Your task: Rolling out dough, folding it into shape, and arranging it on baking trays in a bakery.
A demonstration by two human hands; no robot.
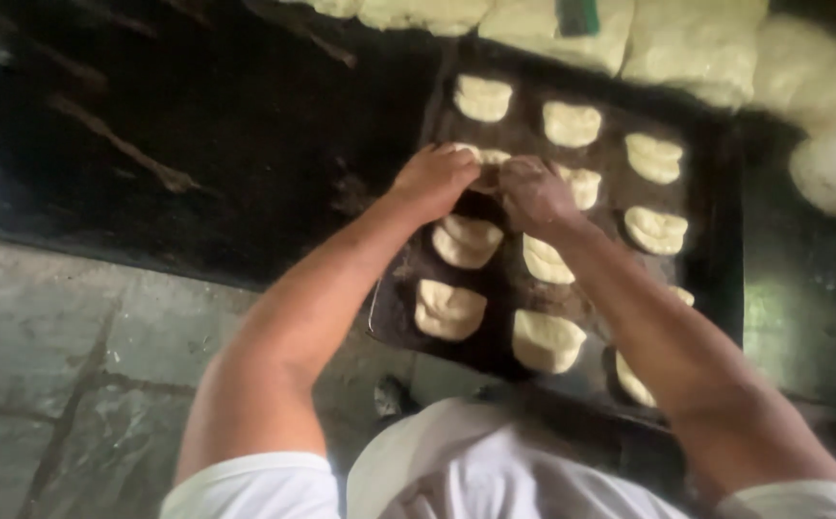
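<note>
Both hands meet at frame centre over the dark baking tray (725, 240). Left hand (434, 180) and right hand (536, 195) have fingers pinched narrow on one dough piece (485, 159), second row of the tray. I judge light, even pressure keeps its shape like the neighbouring dough pieces (449, 309). Tight spacing all round; tray rim close at right. Dough mass (697, 43) crowds the top edge. Open room only on the dark surface (197, 125), upper left.

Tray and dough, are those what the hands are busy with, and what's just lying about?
In use: left hand, right hand, dough piece between them, dark tray, shaped dough pieces.
Lying about: dough mass beyond tray, green-handled tool, stone floor.
</note>
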